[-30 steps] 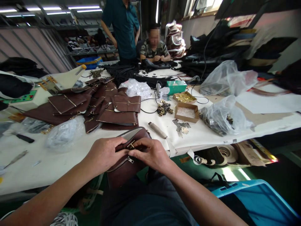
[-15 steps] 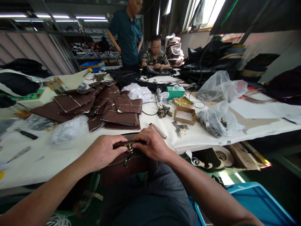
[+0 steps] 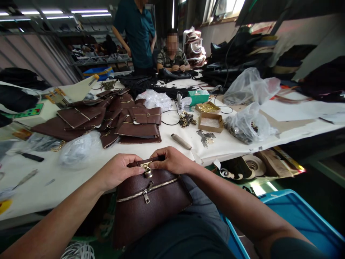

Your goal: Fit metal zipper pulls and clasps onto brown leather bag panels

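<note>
Between my two hands, a dark brown leather bag piece (image 3: 159, 212) hangs over the table edge against my lap. A metal zipper (image 3: 147, 191) crosses its front, and a brass padlock-like clasp (image 3: 147, 171) dangles at the top edge. My left hand (image 3: 121, 169) pinches that edge just left of the clasp, thumb in front. On the other side, my right hand (image 3: 172, 160) grips the edge with thumb and fingers. The fingertips behind the leather are hidden. A round-handled tool (image 3: 181, 141) lies on the table beyond my right hand.
Brown leather pieces (image 3: 142, 133) are heaped at left-centre beside a plastic bag (image 3: 79, 149). Small cardboard boxes (image 3: 210, 123), metal plates (image 3: 205, 137) and a bag of hardware (image 3: 248, 126) lie to the right. A blue bin (image 3: 293, 216) stands low right. Two people are across the table.
The bag piece has tipped up, so its front panel and zipper now face me. The clasp shows more fully. Both hands keep hold of the top edge while the view has tilted down slightly.
</note>
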Demonstrator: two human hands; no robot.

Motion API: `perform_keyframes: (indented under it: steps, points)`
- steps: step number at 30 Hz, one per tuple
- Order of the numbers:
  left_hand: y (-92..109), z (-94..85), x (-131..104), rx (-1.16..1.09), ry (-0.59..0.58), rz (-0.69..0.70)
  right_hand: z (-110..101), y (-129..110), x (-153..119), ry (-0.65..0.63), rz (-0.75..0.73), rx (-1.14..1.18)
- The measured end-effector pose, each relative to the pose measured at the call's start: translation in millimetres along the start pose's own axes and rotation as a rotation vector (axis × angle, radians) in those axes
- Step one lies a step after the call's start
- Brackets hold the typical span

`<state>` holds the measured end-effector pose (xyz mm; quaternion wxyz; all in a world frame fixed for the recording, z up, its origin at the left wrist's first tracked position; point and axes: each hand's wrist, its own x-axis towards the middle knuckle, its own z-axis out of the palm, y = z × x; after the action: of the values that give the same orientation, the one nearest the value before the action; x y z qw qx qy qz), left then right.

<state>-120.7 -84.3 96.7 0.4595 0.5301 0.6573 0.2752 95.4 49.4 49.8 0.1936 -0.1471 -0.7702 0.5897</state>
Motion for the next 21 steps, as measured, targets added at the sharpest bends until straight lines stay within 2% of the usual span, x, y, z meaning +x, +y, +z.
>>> perform_keyframes:
  steps: [4, 6, 8, 9, 11, 13, 14, 15, 18, 21]
  points:
    - [-5, 2.7, 3, 0.098, 0.025, 0.013, 4, 3, 2, 0.024, 0.029, -0.046]
    - [-2, 3.4, 1, 0.256, 0.091, 0.061, 7, 2, 1, 0.073, 0.009, -0.134]
    - [1, 2.3, -5, 0.439, 0.205, 0.122, 12, 0, -1, 0.158, -0.102, -0.264]
    - [3, 0.9, -10, 0.528, 0.28, 0.166, 16, -2, -3, 0.232, -0.181, -0.323]
    - [5, -3.5, -22, 0.71, 0.434, 0.278, 25, -6, -6, 0.458, -0.314, -0.39]
    - [5, -8.6, -34, 0.901, 0.555, 0.382, 38, -9, -7, 0.678, -0.345, -0.346]
    - [5, -10.6, -39, 0.996, 0.598, 0.414, 45, -9, -7, 0.717, -0.329, -0.277]
    - [5, -12.2, -44, 1.083, 0.63, 0.428, 52, -9, -5, 0.698, -0.304, -0.185]
    - [3, -13.7, -51, 1.213, 0.677, 0.429, 73, -5, 6, 0.515, -0.245, 0.086]
    - [1, -12.3, -51, 1.096, 0.676, 0.425, 87, -4, 20, 0.462, -0.23, 0.172]
